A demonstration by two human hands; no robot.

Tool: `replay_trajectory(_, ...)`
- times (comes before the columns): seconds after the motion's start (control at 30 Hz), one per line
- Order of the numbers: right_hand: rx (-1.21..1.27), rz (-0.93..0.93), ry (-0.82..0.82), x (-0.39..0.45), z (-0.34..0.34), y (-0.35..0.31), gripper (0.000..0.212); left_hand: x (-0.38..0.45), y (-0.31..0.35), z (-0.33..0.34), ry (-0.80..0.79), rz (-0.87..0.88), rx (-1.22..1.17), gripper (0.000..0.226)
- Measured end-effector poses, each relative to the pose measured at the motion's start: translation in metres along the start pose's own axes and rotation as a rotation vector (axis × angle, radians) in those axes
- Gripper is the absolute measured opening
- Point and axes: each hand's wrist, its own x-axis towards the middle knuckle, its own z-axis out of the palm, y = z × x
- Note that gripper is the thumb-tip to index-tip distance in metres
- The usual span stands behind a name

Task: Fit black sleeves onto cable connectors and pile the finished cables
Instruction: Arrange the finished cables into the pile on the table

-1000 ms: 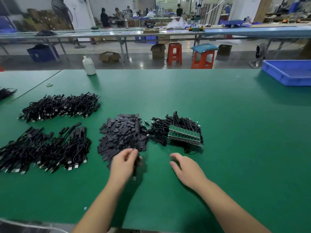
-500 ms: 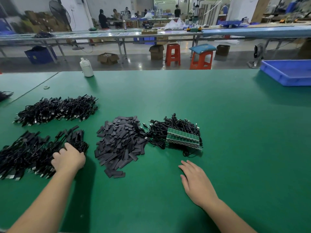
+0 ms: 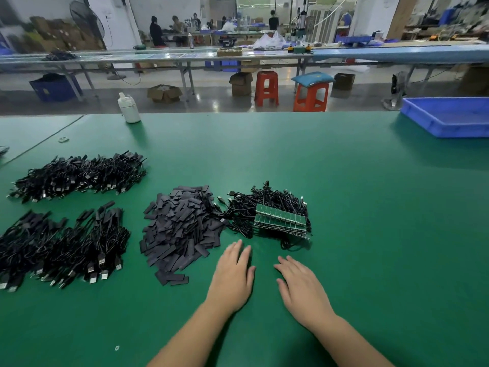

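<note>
Currently the pile of black sleeves lies on the green table, just left of the left hand's fingers and a little beyond them; its nearest loose pieces sit just beside the left hand. The tangle of unsleeved cables sits just beyond both sets of fingertips, touching the right edge of the sleeve pile. A stack of green circuit boards rests on that tangle, straight ahead of the right hand's fingers.

Left hand: palm down, fingers straight and close together, holding nothing. Right hand: palm down, fingers straight and slightly spread, thumb out to the left, holding nothing. Cannot tell whether either palm actually touches the table. The two hands are near each other, not touching.

Well left of the left fingers: the near pile of finished cables, USB plugs facing the person. Beyond it, a second cable pile.

Far beyond the fingers at the table's back edge: a white bottle. Far right of the right fingers: a blue tray. Past the table: two orange stools, cardboard boxes, long benches, people seated in the distance.
</note>
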Motion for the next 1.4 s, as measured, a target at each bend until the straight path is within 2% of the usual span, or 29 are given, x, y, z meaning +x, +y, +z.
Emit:
replay_trajectory(0.1,-0.009,0.013,-0.021,0.012,-0.029,-0.011,0.032,0.001,-0.004,0.005,-0.002,-0.023,-0.031,0.055)
replay_trajectory(0.13,0.012,0.023,0.017,0.018,-0.043,-0.015,0.036,0.001,-0.005,0.005,0.005,-0.026,-0.035,0.055)
replay_trajectory(0.2,0.058,0.018,0.178,0.034,-0.07,-0.018,0.038,0.0,-0.004,0.006,0.02,-0.032,-0.033,0.054)
replay_trajectory(0.27,0.12,-0.021,0.327,0.056,-0.092,-0.015,0.024,-0.002,-0.003,0.007,0.032,-0.042,-0.031,0.054)
replay_trajectory(0.3,0.124,-0.025,0.317,0.068,-0.1,-0.014,0.029,-0.002,-0.003,0.008,0.036,-0.049,-0.036,0.054)
replay_trajectory(0.4,-0.003,0.028,0.071,0.102,-0.109,-0.008,0.063,-0.002,-0.004,0.007,0.042,-0.063,-0.055,0.053)
replay_trajectory(0.47,-0.096,0.057,-0.027,0.119,-0.107,-0.003,0.067,-0.001,-0.003,0.007,0.046,-0.061,-0.064,0.053)
replay_trajectory(0.57,-0.178,0.025,-0.082,0.135,-0.107,0.002,0.055,-0.001,-0.003,0.007,0.053,-0.062,-0.067,0.053)
replay_trajectory(0.7,-0.291,-0.092,0.018,0.145,-0.11,0.01,0.032,-0.001,-0.004,0.009,0.064,-0.06,-0.053,0.053)
replay_trajectory(0.77,-0.261,-0.058,0.032,0.151,-0.112,0.014,0.023,-0.001,-0.003,0.009,0.065,-0.06,-0.056,0.053)
replay_trajectory(0.9,-0.261,0.013,-0.027,0.156,-0.109,0.016,0.022,-0.002,-0.004,0.009,0.062,-0.064,-0.064,0.053)
replay_trajectory(1.0,-0.2,0.115,0.103,0.165,-0.113,0.019,0.022,-0.002,-0.003,0.008,0.063,-0.064,-0.064,0.054)
replay_trajectory(1.1,0.086,0.186,0.327,0.178,-0.136,0.013,0.023,-0.002,-0.004,0.008,0.059,-0.068,-0.065,0.055)
replay_trajectory(1.2,0.299,0.175,0.56,0.191,-0.173,-0.002,0.025,-0.001,-0.004,0.008,0.056,-0.072,-0.067,0.056)
replay_trajectory(1.3,0.261,0.146,0.682,0.196,-0.215,-0.013,0.027,-0.001,-0.004,0.008,0.054,-0.073,-0.064,0.055)
replay_trajectory(1.4,0.169,0.094,0.692,0.186,-0.255,-0.024,0.027,-0.002,-0.003,0.007,0.063,-0.074,-0.063,0.054)
